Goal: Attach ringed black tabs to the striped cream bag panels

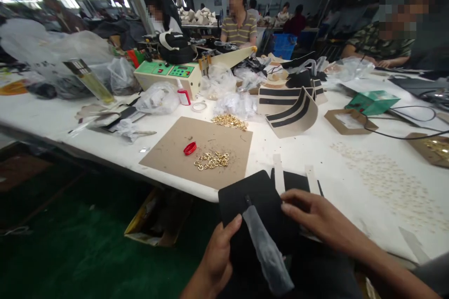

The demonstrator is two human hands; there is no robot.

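My left hand (219,254) grips the left edge of a flat black panel (242,187), thumb on top and the other fingers beneath it. A strap wrapped in cloudy plastic (266,252) hangs down the panel from a small dark fitting. At the panel's right edge my right hand (308,212) is closed, its thumb and fingertips pinching that edge. Behind the right hand lies another black piece (296,181) with pale strips (278,173) on it. A brown board (171,149) farther off bears gold rings (212,160) and a red ring-shaped object (190,148).
Small gold parts (229,122) lie beyond the board. A cream machine with green panels (168,72), a red-labelled bottle (183,93) and plastic bags (159,98) stand behind. Curved striped pieces (291,107) and a hexagonal tray (351,121) are to the right. Several people sit farther back.
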